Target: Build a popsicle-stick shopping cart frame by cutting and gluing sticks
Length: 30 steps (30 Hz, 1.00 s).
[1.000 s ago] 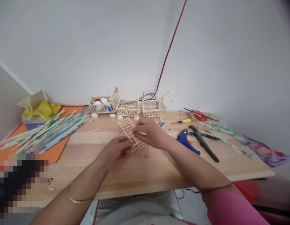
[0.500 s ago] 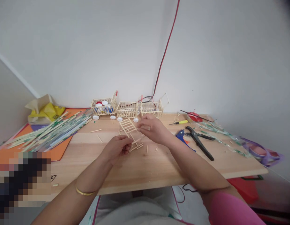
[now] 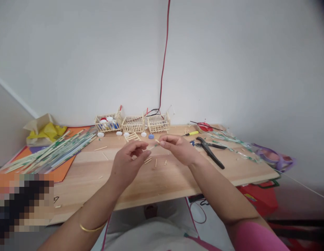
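Note:
My right hand (image 3: pixel 179 148) pinches a short pale wooden stick (image 3: pixel 157 141) between thumb and fingertips, above the middle of the table. Opposite it, my left hand (image 3: pixel 130 158) is raised with curled fingers apart from the thumb, and nothing shows between them. Just behind the left hand lies a small slatted frame of thin sticks (image 3: pixel 133 137), partly covered by that hand. A few short cut sticks (image 3: pixel 156 162) rest on the wood below the hands. At the back stand three stick-built carts, the left one (image 3: pixel 108 123) filled with bottle caps; a blue cap (image 3: pixel 151 136) sits near the right one (image 3: pixel 159 122).
To the left, bundled wooden sticks (image 3: pixel 57 148) lie on an orange sheet (image 3: pixel 66 169) beside a yellow bag (image 3: pixel 48 132). Black-handled pliers (image 3: pixel 210 152), a yellow-handled screwdriver (image 3: pixel 192 133) and a red dish (image 3: pixel 204 128) are to the right. A cable (image 3: pixel 164 52) runs down the wall.
My left hand has let go of the slatted frame, which now lies on the table. My right hand has moved off it and now holds a short stick. The view has shifted.

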Tool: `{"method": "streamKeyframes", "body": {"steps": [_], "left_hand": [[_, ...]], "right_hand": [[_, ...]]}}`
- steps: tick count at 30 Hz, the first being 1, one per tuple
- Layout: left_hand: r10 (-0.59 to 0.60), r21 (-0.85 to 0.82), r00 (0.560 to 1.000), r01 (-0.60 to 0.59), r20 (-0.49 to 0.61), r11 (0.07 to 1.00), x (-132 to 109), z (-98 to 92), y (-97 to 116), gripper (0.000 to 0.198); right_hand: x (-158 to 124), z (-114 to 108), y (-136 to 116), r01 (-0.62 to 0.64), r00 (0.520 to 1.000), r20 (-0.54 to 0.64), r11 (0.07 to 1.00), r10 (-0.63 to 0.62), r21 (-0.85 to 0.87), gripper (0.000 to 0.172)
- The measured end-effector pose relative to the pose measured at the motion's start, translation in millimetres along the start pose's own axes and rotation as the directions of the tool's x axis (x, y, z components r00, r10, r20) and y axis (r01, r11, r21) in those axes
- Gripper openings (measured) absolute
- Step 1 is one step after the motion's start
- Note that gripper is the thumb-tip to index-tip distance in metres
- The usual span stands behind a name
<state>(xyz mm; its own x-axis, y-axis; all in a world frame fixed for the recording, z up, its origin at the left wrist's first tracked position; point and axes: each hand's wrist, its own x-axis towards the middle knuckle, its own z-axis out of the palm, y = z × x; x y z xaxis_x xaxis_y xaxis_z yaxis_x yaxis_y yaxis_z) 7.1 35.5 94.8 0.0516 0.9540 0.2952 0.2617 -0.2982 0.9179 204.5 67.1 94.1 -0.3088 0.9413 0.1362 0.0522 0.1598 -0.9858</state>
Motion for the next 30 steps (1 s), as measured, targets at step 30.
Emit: {"method": "streamKeyframes", "body": {"steps": [30], "left_hand": [[-0.243,-0.231,0.833,0.397,0.498,0.888,-54,55.2,3,0.016]], "right_hand": [[-88,-183,65,-0.496,0.853,-0.523,0.296,-0.011,-0.816,0.051]]}}
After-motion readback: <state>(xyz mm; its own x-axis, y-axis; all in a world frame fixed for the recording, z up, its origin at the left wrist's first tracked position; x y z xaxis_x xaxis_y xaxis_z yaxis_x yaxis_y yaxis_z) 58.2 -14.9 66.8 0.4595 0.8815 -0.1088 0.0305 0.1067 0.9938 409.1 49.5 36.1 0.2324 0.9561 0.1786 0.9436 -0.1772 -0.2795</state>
